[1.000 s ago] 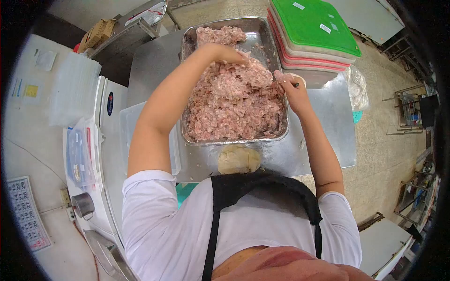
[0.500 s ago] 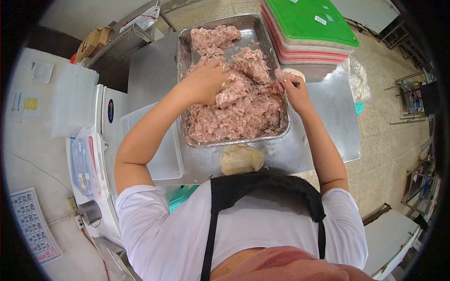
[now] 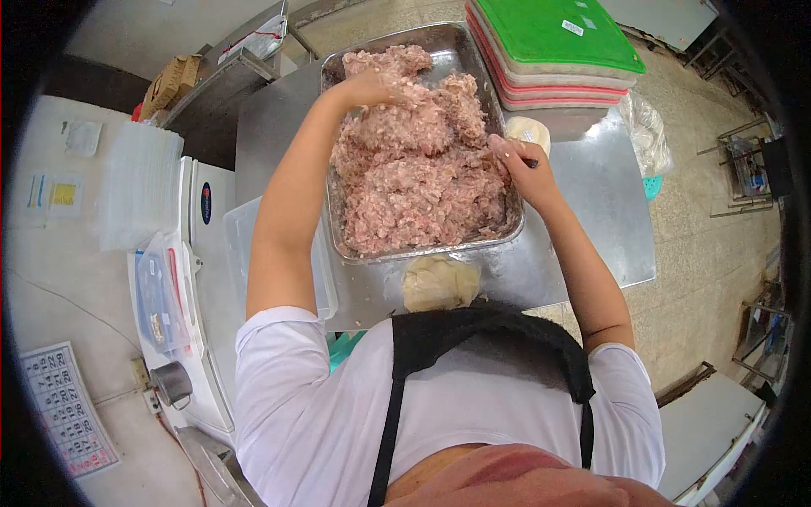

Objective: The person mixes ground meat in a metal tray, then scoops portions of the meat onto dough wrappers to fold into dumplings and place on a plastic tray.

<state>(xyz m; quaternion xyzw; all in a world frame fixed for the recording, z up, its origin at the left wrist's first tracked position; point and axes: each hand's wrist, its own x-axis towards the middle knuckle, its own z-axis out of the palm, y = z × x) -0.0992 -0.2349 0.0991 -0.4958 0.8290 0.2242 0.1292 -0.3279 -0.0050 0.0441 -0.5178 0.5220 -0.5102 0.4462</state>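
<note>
Ground meat (image 3: 422, 207) fills much of a deep metal tray (image 3: 340, 245) on the steel table. My left hand (image 3: 376, 88) is on the meat in the upper part of the tray, its fingertips partly sunk in and hidden. At the tray's right edge, my right hand (image 3: 525, 169) is closed round a small dark handle (image 3: 530, 162); the rest of that tool is hidden. A pale dough-like lump (image 3: 439, 283) lies between the tray and my apron. Another pale lump (image 3: 530, 133) sits just beyond my right hand.
Stacked containers with a green lid (image 3: 566, 42) stand at the upper right, beside a clear plastic bag (image 3: 646, 139). A translucent bin (image 3: 325, 283) is left of the tray. A white appliance (image 3: 211, 253) stands further left.
My left hand has moved up and away from me over the meat, which now lies more spread in the middle. My right hand has shifted slightly and stays at the tray's edge.
</note>
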